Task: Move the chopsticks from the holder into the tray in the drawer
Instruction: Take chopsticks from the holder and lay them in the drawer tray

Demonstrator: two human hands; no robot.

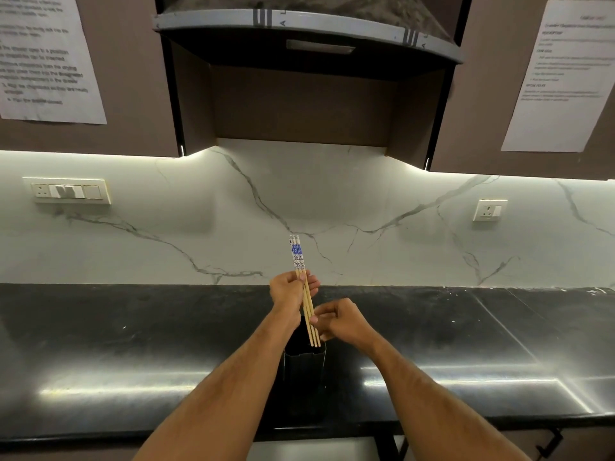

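The chopsticks (304,291), three it seems, are pinched near their middle by the left hand (289,291), tips just over the mouth of the black holder (304,357) on the dark counter (133,331). The right hand (339,319) is half-curled at their lower ends, steadying them. The bundle is best squared and lifted straight up until the rim is cleared. Open counter is left on both sides; the drawer and tray are not shown.
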